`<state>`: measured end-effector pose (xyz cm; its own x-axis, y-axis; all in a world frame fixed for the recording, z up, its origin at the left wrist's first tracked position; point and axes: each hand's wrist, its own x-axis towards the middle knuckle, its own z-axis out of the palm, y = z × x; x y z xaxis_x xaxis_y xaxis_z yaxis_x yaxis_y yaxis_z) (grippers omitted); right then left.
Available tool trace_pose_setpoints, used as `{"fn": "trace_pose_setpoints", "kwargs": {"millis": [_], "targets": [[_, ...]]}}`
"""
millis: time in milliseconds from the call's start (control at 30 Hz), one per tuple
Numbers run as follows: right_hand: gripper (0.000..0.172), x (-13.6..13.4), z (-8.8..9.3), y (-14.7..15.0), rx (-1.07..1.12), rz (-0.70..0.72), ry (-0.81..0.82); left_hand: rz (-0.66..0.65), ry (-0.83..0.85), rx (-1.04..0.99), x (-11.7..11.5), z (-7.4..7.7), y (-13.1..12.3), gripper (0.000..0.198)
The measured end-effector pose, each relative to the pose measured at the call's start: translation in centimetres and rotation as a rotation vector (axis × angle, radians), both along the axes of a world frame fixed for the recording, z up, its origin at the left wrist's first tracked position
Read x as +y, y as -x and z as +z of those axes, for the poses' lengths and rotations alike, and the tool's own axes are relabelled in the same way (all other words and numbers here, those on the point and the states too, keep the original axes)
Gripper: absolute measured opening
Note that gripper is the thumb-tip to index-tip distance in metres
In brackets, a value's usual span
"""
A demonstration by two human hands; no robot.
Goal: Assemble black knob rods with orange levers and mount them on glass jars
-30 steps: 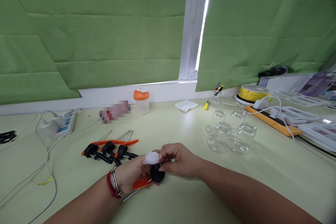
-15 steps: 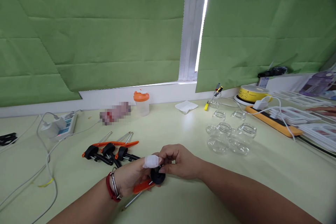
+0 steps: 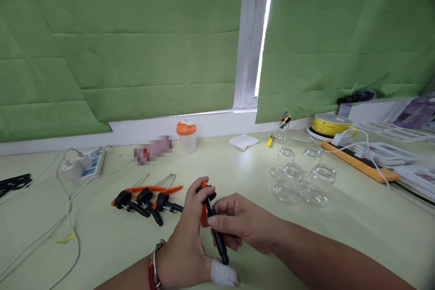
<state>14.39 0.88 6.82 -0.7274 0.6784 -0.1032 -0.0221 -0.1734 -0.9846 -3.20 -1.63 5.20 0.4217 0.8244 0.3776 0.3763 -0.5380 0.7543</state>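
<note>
Holding a black-and-orange plastic hand tool between them, both hands meet low over the pale green tabletop. The left hand, with a white bandage on its thumb and a red and silver bracelet at the wrist, has its fingers curled up onto the tool's orange-tipped head. The right hand is wrapped around the black shaft just below that head, thumb pressed on its side. Both hands are thus clamped on the tool, which stands tilted, head away from the person and lower end down by the bandaged thumb; whether that end touches the table cannot be told. Just beyond the grip and to its left lie three more black-and-orange tools with metal rods, side by side on the table. Beyond the grip to the right stands a cluster of clear glass jars, well apart from the hands. Farther back, near the wall, are a translucent cup with an orange lid, a crumpled white tissue and, far to the left, a white power strip with cables. A round yellow tin and a long orange power strip sit far right of the grip.
</note>
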Motion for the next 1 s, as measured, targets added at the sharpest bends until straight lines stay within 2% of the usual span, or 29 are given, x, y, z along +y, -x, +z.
{"fn": "trace_pose_setpoints", "kwargs": {"millis": [67,100,167,233,267,333,467,667,800,1000], "targets": [[0.027,0.0,0.0,0.0,-0.06,-0.004,-0.085,0.0,-0.067,0.043,0.4,-0.7,-0.2,0.124],[0.021,0.3,-0.1,-0.1,-0.121,-0.02,-0.185,-0.008,-0.103,0.066,0.7,-1.0,-0.2,0.122],[0.013,1.2,-0.4,-0.5,-0.323,-0.09,-0.511,-0.013,-0.176,0.12,1.4,-1.2,0.0,0.114],[0.013,2.4,-1.1,-0.9,-0.61,-0.173,-0.895,0.004,-0.232,0.192,2.2,-1.4,0.3,0.104],[0.016,3.0,-1.5,-1.1,-0.749,-0.184,-1.035,0.012,-0.25,0.238,2.6,-1.5,0.5,0.1],[0.02,4.2,-2.3,-1.3,-0.953,-0.147,-1.188,0.027,-0.26,0.348,3.3,-1.8,0.7,0.091],[0.021,5.8,-3.6,-1.5,-1.13,-0.09,-1.298,0.034,-0.193,0.535,4.4,-2.8,1.0,0.084],[0.021,6.3,-4.0,-1.3,-1.145,-0.03,-1.366,-0.002,-0.05,0.623,4.9,-3.7,1.2,0.08],[0.022,6.4,-4.2,-1.3,-1.16,-0.023,-1.322,-0.011,-0.066,0.654,4.9,-3.6,1.1,0.079],[0.026,6.8,-4.8,-1.7,-1.12,-0.008,-1.34,0.032,-0.123,0.767,5.0,-3.5,0.9,0.075]]}}
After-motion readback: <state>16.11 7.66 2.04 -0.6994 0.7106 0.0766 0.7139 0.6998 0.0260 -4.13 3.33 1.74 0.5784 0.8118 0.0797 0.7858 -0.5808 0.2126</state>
